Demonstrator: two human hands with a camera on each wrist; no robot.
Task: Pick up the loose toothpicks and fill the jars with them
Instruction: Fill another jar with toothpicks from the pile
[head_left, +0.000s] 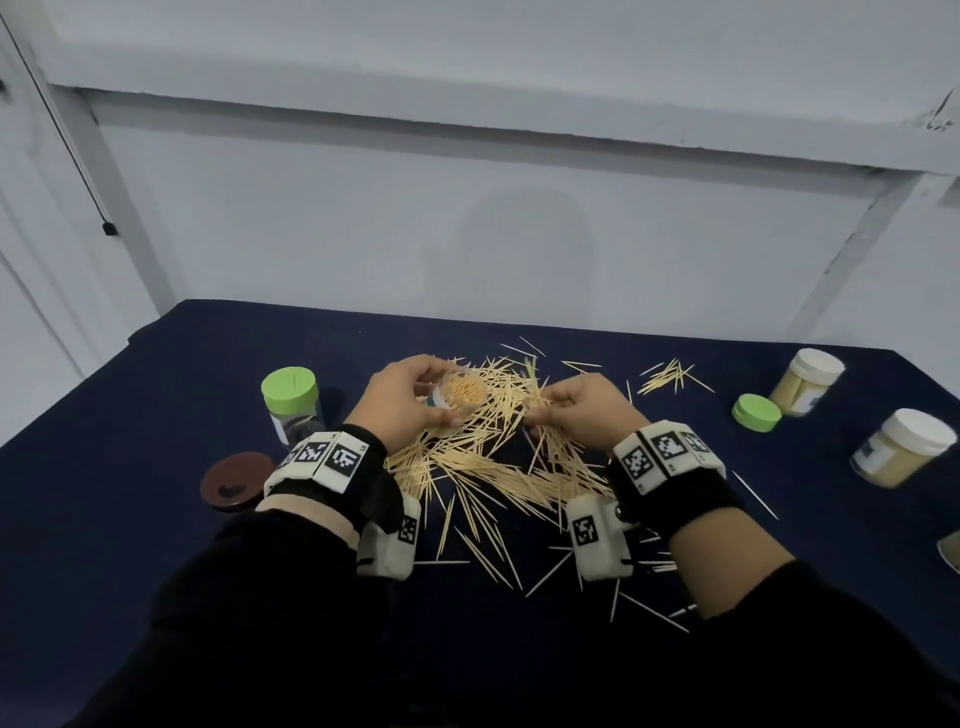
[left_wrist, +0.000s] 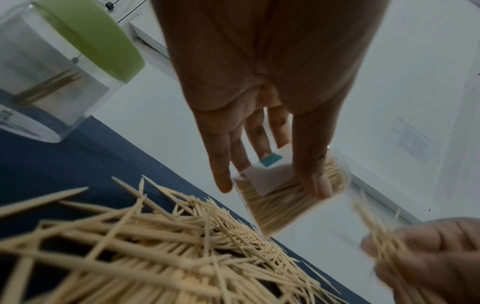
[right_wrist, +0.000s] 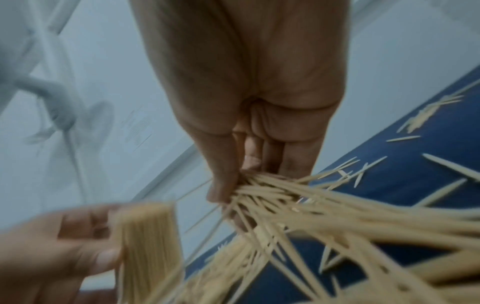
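1. Hands come first: the left hand (head_left: 402, 397) has its fingers and thumb curled round a small clear plastic jar (head_left: 460, 393), lifted a little above the pile, with its open mouth turned toward the other hand.
2. The right hand (head_left: 576, 410) pinches a messy bunch of thin pale wooden toothpicks (right_wrist: 262, 191) just beside the jar's mouth. The bunch fans out, and some sticks hang down to the pile.
3. That jar looks nearly full. The left wrist view shows sticks packed tight inside it.
4. Under both hands, in the middle of the dark blue tablecloth (head_left: 156, 395), lies a big loose pile of toothpicks (head_left: 483, 467). More lie scattered toward the near edge and in a small clump (head_left: 670, 376) toward the far right.
5. By the left edge stands a clear jar with a green lid (head_left: 291, 402). It holds only a few sticks.
6. Near it, closer to the near edge, lies a flat dark brown round lid (head_left: 236, 480).
7. By the right edge stand two full jars with white lids (head_left: 808, 382) (head_left: 901, 447). A loose green lid (head_left: 756, 412) lies beside the farther one.
8. I think the job is partly done. Two jars look full and one is almost full. The big pile and the green-lidded jar are left.
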